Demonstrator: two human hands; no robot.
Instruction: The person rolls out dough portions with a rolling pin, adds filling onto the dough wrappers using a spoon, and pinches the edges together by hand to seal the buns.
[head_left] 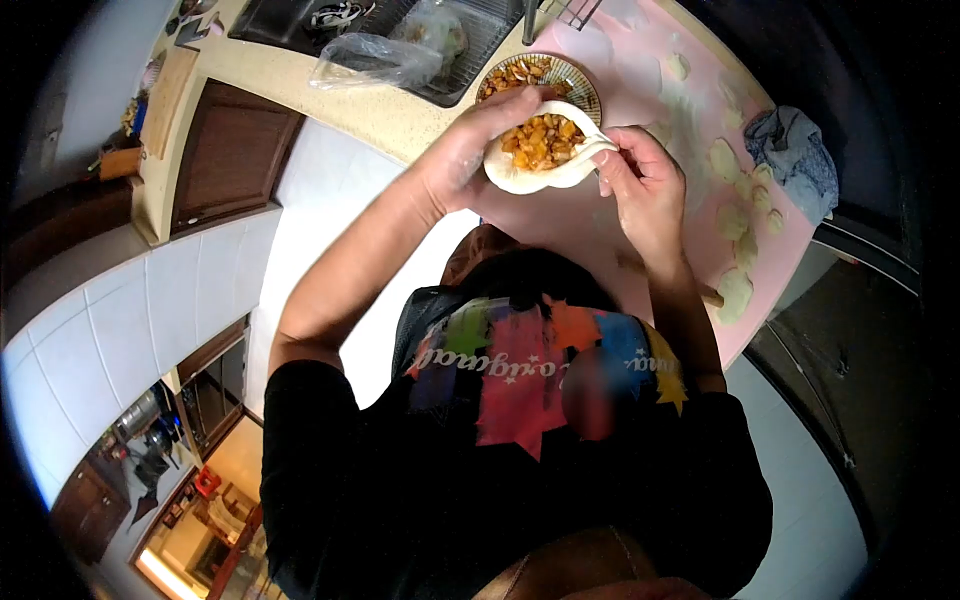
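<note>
A round dough wrapper (520,183) heaped with brown-orange diced filling (543,142) rests cupped in my left hand (465,150), whose fingers are mostly hidden beneath it. My right hand (645,180) pinches the wrapper's right edge between thumb and fingers, where the dough is drawn into a narrow fold. The rest of the wrapper is open at the top, so the filling shows. Just beyond my hands sits a striped plate (590,92) with more of the same diced filling on it, partly covered by my left hand and the wrapper.
Flattened dough pieces (733,220) lie along the right of a floury pink mat (690,120). A wooden stick, perhaps a rolling pin (711,294), is partly under my right forearm. A crumpled grey-blue cloth (795,160) lies at the mat's edge. Plastic bags (400,55) lie by the dark sink (480,60).
</note>
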